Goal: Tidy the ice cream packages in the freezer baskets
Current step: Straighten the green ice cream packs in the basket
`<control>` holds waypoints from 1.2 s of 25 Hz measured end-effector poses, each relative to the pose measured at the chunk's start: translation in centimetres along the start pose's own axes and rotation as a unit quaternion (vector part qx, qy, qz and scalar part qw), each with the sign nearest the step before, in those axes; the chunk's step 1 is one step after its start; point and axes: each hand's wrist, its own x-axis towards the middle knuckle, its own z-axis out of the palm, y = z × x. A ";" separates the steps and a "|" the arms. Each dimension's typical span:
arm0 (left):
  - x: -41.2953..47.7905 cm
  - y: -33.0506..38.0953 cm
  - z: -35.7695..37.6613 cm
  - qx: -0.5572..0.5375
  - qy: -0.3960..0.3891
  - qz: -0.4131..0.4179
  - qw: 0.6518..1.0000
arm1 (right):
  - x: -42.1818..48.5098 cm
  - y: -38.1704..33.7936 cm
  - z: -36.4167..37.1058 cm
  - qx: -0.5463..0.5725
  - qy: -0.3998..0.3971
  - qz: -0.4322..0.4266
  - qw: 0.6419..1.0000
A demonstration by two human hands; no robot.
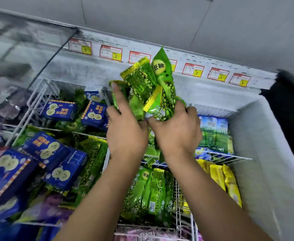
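Note:
A bunch of green pea-print ice cream packages (148, 87) stands upright above the middle of the freezer, held between both hands. My left hand (125, 129) grips the bunch's left side, fingers running up along a package. My right hand (175, 131) clasps the lower right end of the bunch. More green packages (149, 192) lie in the white wire basket (179, 202) below my wrists.
Blue ice cream boxes (59, 110) fill the left baskets, on top of green packs. Yellow bars (219, 180) and green-and-blue packages (214, 134) lie at the right. Price tags (110, 53) line the frosted back wall. A glass lid (21, 58) covers the left side.

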 end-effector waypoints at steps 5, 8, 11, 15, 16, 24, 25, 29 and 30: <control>-10.0 -5.3 1.6 0.009 -0.163 -0.087 0.983 | -8.2 4.1 1.6 -0.056 -0.128 0.051 0.989; -12.7 -8.8 4.1 0.025 -0.238 -0.112 0.964 | -11.7 7.3 4.8 -0.075 -0.181 0.107 0.975; -13.0 -11.0 6.3 0.034 -0.259 -0.112 0.959 | -13.4 9.7 7.4 0.003 -0.203 0.164 0.965; -12.7 -13.0 9.2 0.058 -0.304 -0.115 0.944 | -13.6 11.5 10.8 0.042 -0.230 0.191 0.953; -12.5 -13.4 9.5 0.068 -0.303 -0.127 0.942 | -13.6 11.6 11.2 0.033 -0.237 0.181 0.954; -12.2 -17.4 11.3 0.125 -0.235 -0.273 0.925 | -15.8 12.8 10.3 -0.023 -0.260 0.175 0.950; -12.0 -17.2 11.1 0.122 -0.240 -0.271 0.924 | -15.3 13.0 10.7 -0.026 -0.275 0.191 0.942; -12.1 -16.3 11.0 0.185 -0.301 -0.266 0.897 | -14.9 13.2 14.1 -0.107 -0.399 0.215 0.885; -12.3 -16.1 11.3 0.208 -0.297 -0.230 0.903 | -15.2 13.3 14.7 -0.109 -0.417 0.223 0.874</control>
